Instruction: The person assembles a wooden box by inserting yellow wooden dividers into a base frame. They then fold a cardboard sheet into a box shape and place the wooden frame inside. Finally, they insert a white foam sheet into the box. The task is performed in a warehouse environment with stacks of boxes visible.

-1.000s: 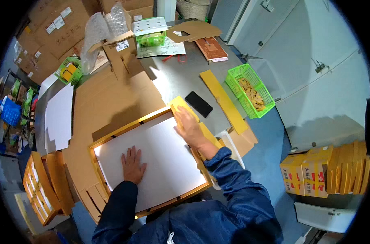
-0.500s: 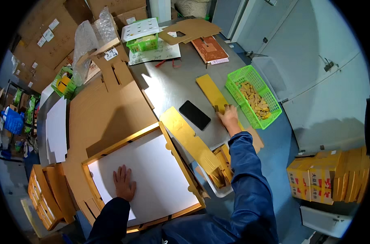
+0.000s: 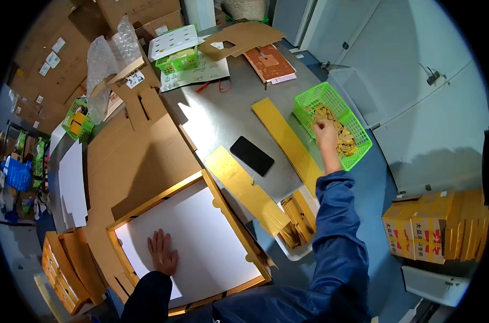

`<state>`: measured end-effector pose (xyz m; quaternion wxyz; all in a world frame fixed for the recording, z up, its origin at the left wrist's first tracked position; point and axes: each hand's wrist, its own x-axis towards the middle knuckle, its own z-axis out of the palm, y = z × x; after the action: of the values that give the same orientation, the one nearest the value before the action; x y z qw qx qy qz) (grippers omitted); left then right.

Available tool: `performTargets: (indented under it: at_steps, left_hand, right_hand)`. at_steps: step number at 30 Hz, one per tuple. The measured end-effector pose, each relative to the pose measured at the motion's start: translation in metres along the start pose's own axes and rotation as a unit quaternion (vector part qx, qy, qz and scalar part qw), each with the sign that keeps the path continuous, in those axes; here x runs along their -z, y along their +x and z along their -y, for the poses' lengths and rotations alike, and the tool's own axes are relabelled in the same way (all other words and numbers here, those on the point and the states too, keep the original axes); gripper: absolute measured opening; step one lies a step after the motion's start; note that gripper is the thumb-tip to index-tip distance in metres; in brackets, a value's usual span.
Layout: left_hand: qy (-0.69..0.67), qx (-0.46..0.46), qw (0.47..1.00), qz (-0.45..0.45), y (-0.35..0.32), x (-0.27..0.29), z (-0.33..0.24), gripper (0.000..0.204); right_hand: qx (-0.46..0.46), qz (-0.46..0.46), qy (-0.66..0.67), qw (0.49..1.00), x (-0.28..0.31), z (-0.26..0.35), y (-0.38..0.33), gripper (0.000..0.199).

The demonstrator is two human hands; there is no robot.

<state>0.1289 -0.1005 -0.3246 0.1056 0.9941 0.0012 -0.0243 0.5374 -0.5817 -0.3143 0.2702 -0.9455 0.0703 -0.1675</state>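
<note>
My left hand [image 3: 162,252] lies flat, fingers spread, on a white panel [image 3: 201,237] set inside a yellow wooden frame [image 3: 231,217]. Small semicircular tabs stand along the frame's inner right side. My right hand [image 3: 324,132] is at the left side of a green plastic basket [image 3: 363,141], over a heap of small yellow wooden pieces [image 3: 345,141]. Its fingers are curled together, and whatever they hold, if anything, is hidden. Left of that basket lies a long yellow strip [image 3: 282,137]. A wider yellow board [image 3: 244,185] rests partly over a white tray [image 3: 294,254] of dark-edged yellow wooden pieces [image 3: 298,215].
A black phone [image 3: 252,155] lies between the yellow boards on the metal table. Flat cardboard [image 3: 131,156] extends beneath the frame. Farther back are a lidded green basket [image 3: 177,62] and a reddish-brown book [image 3: 268,62]. Taped cartons [image 3: 416,229] stand at the right.
My right hand has left the long yellow strip and moved up and right to the green basket, its fingers now curled. My left hand stays flat on the white panel.
</note>
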Motion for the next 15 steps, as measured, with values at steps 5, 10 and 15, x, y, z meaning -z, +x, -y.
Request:
performTargets:
  at_steps: [5,10,15]
  left_hand:
    - [-0.012,-0.010,1.000,-0.011,-0.002,0.000,0.003,0.054]
    - [-0.007,0.001,1.000,-0.002,-0.002,-0.006,0.011,0.055]
    - [0.005,0.020,0.999,0.026,-0.004,0.005,0.008,0.057]
  right_hand:
    - [0.142,0.006,-0.068,0.987,0.021,-0.025,-0.024,0.055]
    - [0.018,0.251,-0.238,0.938,-0.032,-0.015,-0.096,0.068]
    - [0.023,0.204,-0.181,0.962,-0.054,-0.038,-0.106,0.071]
